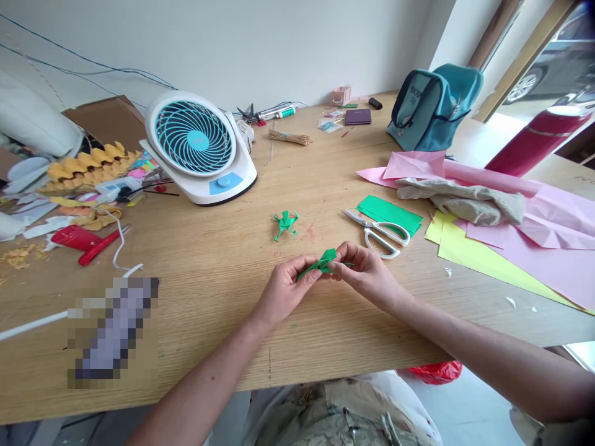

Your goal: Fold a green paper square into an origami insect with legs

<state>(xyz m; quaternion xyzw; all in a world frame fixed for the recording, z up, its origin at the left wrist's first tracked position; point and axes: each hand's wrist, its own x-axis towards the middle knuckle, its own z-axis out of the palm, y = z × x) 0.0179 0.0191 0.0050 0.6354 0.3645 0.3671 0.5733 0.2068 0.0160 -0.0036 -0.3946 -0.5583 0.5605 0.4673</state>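
A small folded green paper piece [320, 263] is held just above the wooden table [223, 266] by both hands. My left hand [286, 288] pinches its left end, fingers closed on it. My right hand [365, 269] pinches its right end, thumb and fingers pressed together on the paper. A finished green paper frog [285, 224] lies on the table a little beyond my hands. White-handled scissors [379, 232] lie to the right, partly on a green paper sheet [390, 212].
A white and blue desk fan [198, 145] stands at the back left. Pink sheets [534, 229] and yellow sheets [465, 248], a cloth [465, 198] and a teal backpack [434, 105] are at the right. Paper scraps, a red tool [86, 240] and a cable clutter the left.
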